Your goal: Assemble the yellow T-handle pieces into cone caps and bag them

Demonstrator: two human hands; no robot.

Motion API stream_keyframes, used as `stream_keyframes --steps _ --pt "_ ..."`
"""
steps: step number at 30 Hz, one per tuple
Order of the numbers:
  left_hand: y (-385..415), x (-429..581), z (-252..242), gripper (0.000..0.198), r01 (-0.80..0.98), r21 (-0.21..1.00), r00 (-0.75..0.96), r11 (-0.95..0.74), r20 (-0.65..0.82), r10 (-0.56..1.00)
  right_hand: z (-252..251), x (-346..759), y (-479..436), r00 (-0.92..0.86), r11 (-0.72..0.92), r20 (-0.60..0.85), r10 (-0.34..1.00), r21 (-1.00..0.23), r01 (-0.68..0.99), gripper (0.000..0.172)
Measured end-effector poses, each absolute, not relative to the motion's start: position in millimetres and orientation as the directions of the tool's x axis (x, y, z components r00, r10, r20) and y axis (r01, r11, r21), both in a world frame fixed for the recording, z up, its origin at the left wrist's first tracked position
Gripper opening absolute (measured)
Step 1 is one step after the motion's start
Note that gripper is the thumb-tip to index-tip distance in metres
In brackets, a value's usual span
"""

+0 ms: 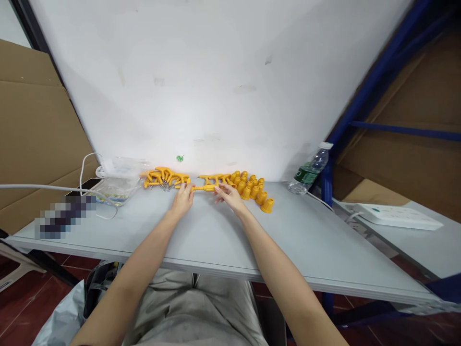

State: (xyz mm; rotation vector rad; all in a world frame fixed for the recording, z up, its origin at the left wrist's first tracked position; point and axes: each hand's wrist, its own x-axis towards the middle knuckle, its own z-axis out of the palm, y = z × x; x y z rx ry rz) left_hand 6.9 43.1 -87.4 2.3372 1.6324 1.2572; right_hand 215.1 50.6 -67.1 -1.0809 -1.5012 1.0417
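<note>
A yellow plastic rod [204, 188] lies level between my hands, with a thin ribbed left end and a thicker right part. My left hand [183, 198] pinches its thin end. The thumb and fingers of my right hand [232, 198] close on the thicker end. Just left of my left hand is a pile of yellow T-shaped handle pieces [162, 173], with small metal parts [166, 185] in front of them. More yellow branched pieces [216, 179] lie behind the rod. Several yellow flared cups [255, 191] stand in rows right of my right hand.
Clear plastic bags [114, 189] and a white cable [54, 186] lie at the left, near a dark phone-like object [90, 183]. A plastic bottle [310, 170] leans by the blue frame [327, 185] at right. A white power strip [396, 216] sits beyond the grey table's [306, 245] right edge.
</note>
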Motion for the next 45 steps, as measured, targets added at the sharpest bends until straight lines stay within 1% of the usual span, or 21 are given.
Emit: stream_keyframes --steps 3,6,12,15,18,21,30,36,45 --pt "41.2 7.8 -85.6 0.023 0.762 0.438 0.161 -0.478 0.586 0.794 -68.7 212.6 50.1 -0.079 0.205 0.195 0.978 -0.964 0.17 0.054" --pt "40.2 10.5 -85.2 0.023 0.745 0.44 0.179 -0.502 0.592 0.785 -67.3 210.9 47.8 -0.02 0.163 0.163 0.986 -0.967 0.196 0.057" --pt "43.7 11.7 -88.4 0.023 0.742 0.457 0.141 -0.49 0.608 0.781 -64.8 213.3 48.6 -0.033 0.081 0.075 0.997 -0.974 0.21 0.057" --pt "46.1 9.7 -89.4 0.024 0.742 0.466 0.125 -0.483 0.611 0.782 -65.2 217.1 50.5 -0.079 0.141 0.129 0.989 -0.975 0.173 0.052" --pt "47.4 8.1 -90.4 0.023 0.732 0.477 0.118 -0.486 0.614 0.781 -67.2 219.6 51.7 -0.153 0.22 0.197 0.968 -0.965 0.144 0.057" --pt "47.7 7.6 -91.3 0.022 0.723 0.483 0.114 -0.493 0.621 0.776 -69.9 219.7 52.7 -0.186 0.251 0.223 0.957 -0.958 0.141 0.057" --pt "46.0 9.5 -90.0 0.021 0.716 0.496 0.104 -0.492 0.621 0.777 -72.7 216.8 54.6 -0.14 0.246 0.228 0.964 -0.961 0.126 0.054" --pt "46.3 8.5 -89.9 0.022 0.715 0.489 0.115 -0.499 0.622 0.774 -73.4 216.5 55.8 -0.112 0.227 0.216 0.97 -0.969 0.095 0.056" --pt "46.4 9.6 -90.1 0.021 0.716 0.486 0.12 -0.501 0.621 0.774 -70.9 212.0 54.0 -0.073 0.163 0.16 0.984 -0.986 0.03 0.055"
